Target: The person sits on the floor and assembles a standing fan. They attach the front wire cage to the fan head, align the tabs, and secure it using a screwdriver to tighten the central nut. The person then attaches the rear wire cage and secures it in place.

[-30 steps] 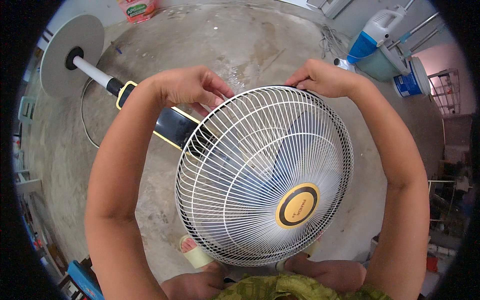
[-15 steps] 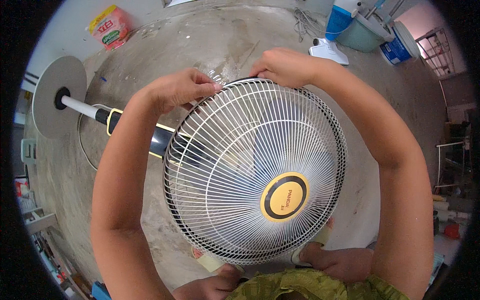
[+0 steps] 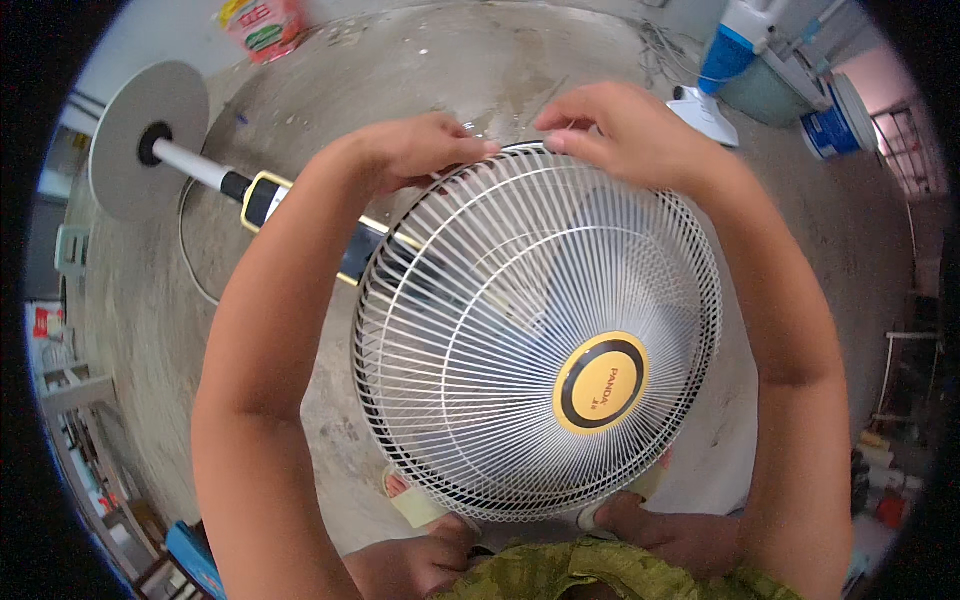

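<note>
Both hands (image 3: 520, 145) grip the white fan guard (image 3: 535, 330).

One view only: a head-worn fisheye camera, the left of a side-by-side pair, looking steeply down from above the person's own arms. The picture is upright and unmirrored. Forearms enter from the lower edge. The fan grille (image 3: 540, 340) fills the centre at close range, with the left hand (image 3: 415, 150) and right hand (image 3: 625, 130) at its far rim. The concrete floor (image 3: 420, 70) lies beyond. Straight edges bend toward the dark circular border.
</note>
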Demonstrator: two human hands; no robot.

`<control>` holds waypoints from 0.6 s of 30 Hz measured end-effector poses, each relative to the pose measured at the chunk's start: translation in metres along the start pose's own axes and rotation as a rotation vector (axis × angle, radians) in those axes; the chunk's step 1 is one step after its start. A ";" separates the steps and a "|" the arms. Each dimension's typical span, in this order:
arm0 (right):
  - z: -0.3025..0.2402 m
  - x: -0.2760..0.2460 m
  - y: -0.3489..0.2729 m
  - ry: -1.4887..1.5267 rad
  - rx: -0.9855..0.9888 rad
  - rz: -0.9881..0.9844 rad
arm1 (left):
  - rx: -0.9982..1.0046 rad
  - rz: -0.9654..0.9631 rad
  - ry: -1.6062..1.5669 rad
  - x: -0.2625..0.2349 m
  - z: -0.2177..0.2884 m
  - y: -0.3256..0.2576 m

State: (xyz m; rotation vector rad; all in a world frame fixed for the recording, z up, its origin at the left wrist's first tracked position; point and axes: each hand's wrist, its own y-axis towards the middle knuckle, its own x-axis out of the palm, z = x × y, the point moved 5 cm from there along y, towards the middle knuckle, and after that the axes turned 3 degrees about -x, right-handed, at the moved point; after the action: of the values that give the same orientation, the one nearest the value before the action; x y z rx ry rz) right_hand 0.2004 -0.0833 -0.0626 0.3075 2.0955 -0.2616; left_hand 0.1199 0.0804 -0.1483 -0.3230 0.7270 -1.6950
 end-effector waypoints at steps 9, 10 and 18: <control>-0.056 0.029 -0.024 -0.207 -0.187 0.077 | 0.014 -0.090 -0.052 -0.022 -0.044 -0.054; -0.058 0.031 -0.022 -0.190 -0.165 0.050 | -0.036 -0.071 -0.031 -0.022 -0.058 -0.070; -0.038 0.031 -0.023 -0.319 -0.195 0.103 | -0.091 0.243 -0.603 0.058 -0.175 -0.180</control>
State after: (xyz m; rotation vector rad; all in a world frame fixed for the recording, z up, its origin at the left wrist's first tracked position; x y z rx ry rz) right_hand 0.1467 -0.0896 -0.0686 0.2386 1.7676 -0.0403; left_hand -0.1356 0.0946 -0.1798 -0.7397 0.3727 -1.2407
